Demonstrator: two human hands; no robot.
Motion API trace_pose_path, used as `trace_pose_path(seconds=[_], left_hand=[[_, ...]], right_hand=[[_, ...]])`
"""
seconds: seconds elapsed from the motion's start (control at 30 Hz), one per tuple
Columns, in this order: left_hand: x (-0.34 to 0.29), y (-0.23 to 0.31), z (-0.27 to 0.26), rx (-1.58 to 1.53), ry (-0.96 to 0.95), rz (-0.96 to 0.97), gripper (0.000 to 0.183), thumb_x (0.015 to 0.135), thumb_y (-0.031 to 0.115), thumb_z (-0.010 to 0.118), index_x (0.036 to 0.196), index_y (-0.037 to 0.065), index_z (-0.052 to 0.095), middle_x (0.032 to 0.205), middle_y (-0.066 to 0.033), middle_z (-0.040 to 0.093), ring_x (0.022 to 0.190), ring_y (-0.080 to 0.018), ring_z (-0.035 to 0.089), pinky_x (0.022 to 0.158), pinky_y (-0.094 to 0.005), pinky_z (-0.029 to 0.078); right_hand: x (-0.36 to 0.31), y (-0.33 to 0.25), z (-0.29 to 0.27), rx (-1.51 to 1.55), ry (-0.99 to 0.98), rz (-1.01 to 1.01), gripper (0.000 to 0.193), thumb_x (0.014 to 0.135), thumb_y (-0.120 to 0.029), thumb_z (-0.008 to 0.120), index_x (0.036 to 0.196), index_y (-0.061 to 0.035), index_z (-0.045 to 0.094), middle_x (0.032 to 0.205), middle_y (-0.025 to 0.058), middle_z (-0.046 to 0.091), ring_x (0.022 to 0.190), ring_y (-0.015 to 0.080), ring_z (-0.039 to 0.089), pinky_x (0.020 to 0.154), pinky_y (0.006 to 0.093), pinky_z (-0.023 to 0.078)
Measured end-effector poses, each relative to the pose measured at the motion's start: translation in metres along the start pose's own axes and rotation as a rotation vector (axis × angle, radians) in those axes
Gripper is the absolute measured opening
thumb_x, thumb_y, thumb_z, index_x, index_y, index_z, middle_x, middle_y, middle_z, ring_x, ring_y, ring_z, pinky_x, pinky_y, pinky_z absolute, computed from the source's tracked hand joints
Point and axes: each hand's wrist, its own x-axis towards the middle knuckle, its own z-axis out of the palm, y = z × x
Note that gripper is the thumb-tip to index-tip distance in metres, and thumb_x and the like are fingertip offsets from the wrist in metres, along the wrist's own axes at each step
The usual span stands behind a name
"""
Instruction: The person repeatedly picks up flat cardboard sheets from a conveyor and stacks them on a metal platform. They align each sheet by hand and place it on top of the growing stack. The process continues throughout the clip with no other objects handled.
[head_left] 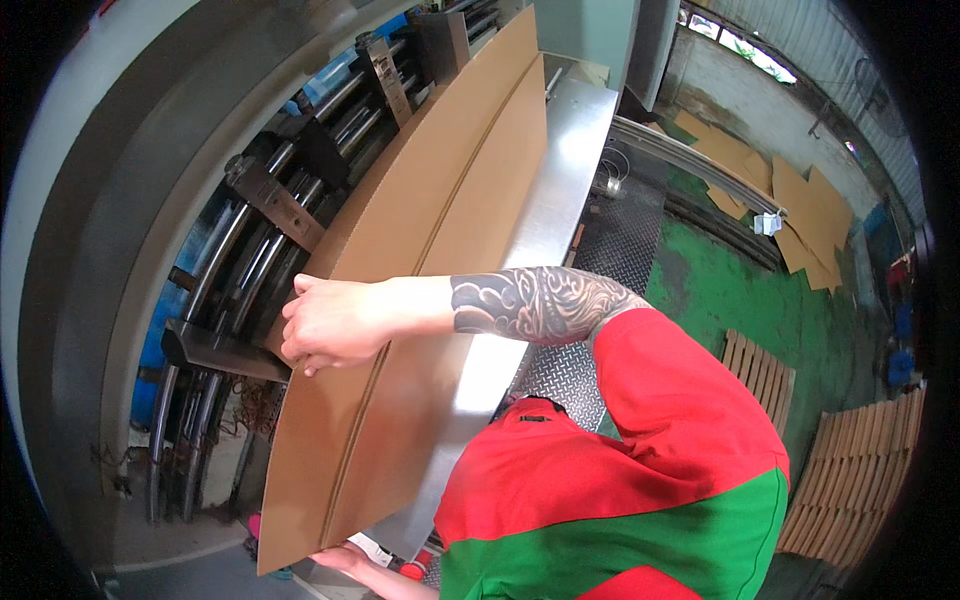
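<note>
A long creased cardboard sheet (420,300) is laid on the steel feed table (570,160), its far edge against the machine rollers (250,260); its left edge is pinched by the right hand (330,325), fingers curled closed over it; its near end is supported from below by the left hand (345,560), whose grip cannot be told; the sheet is best kept flat and square to the rollers, fingers clear of them.

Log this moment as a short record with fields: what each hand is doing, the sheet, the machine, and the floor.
right hand: grips the far long edge of the cardboard sheet
left hand: at the sheet's near lower corner, mostly hidden
sheet: long, brown, creased lengthwise, lying on a steel feed table
machine: rollers and bars beside the sheet
floor: green, with loose cardboard pieces and wooden pallets
</note>
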Motion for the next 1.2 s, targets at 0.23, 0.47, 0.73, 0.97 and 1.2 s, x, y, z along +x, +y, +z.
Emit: trace_pose_path(seconds=[0.23,0.47,0.73,0.97,1.2], left_hand=[[-0.033,0.022,0.061,-0.256,0.134,0.101,0.108,0.103,0.088,0.037,0.172,0.004,0.034,0.177,-0.0201,0.035,0.159,-0.0424,0.040,0.131,-0.0595,0.035],[-0.018,0.004,0.069,0.098,0.236,0.213,0.119,0.099,0.089,0.049,0.160,-0.013,0.044,0.164,-0.0331,0.046,0.145,-0.0454,0.055,0.119,-0.0618,0.050],[-0.010,0.001,0.094,0.167,0.498,0.370,0.101,0.110,0.074,0.047,0.144,-0.020,0.057,0.143,-0.0354,0.064,0.123,-0.0444,0.070,0.101,-0.0582,0.062],[-0.004,-0.009,0.085,0.186,0.550,0.417,0.093,0.114,0.067,0.042,0.142,-0.020,0.059,0.142,-0.0339,0.065,0.121,-0.0438,0.070,0.100,-0.0566,0.062],[0.005,-0.016,0.068,0.152,0.534,0.476,0.098,0.112,0.072,0.044,0.145,-0.018,0.058,0.145,-0.0324,0.064,0.125,-0.0415,0.069,0.105,-0.0538,0.059]], right_hand=[[0.014,0.005,-0.006,-0.036,-0.062,0.023,0.033,0.100,-0.042,0.074,0.094,-0.0096,0.079,0.090,0.0091,0.078,0.101,0.0325,0.072,0.093,0.0504,0.046],[0.015,0.007,-0.010,-0.055,-0.043,0.053,0.032,0.099,-0.043,0.075,0.097,-0.0110,0.080,0.090,0.0054,0.078,0.104,0.0282,0.071,0.095,0.0481,0.045],[-0.034,0.035,-0.023,0.018,0.352,-0.089,0.031,0.099,-0.044,0.078,0.115,-0.0176,0.075,0.113,0.0025,0.072,0.120,0.0262,0.062,0.103,0.0535,0.040],[-0.171,0.217,-0.151,-0.448,0.910,0.272,0.022,0.094,-0.019,0.075,0.114,-0.0088,0.077,0.120,0.0139,0.076,0.124,0.0347,0.067,0.107,0.0485,0.054],[-0.276,0.345,-0.262,-0.608,0.148,0.984,0.050,0.111,-0.057,0.054,0.148,-0.0264,0.070,0.176,0.0069,0.044,0.164,0.0316,0.037,0.134,0.0666,0.020]])
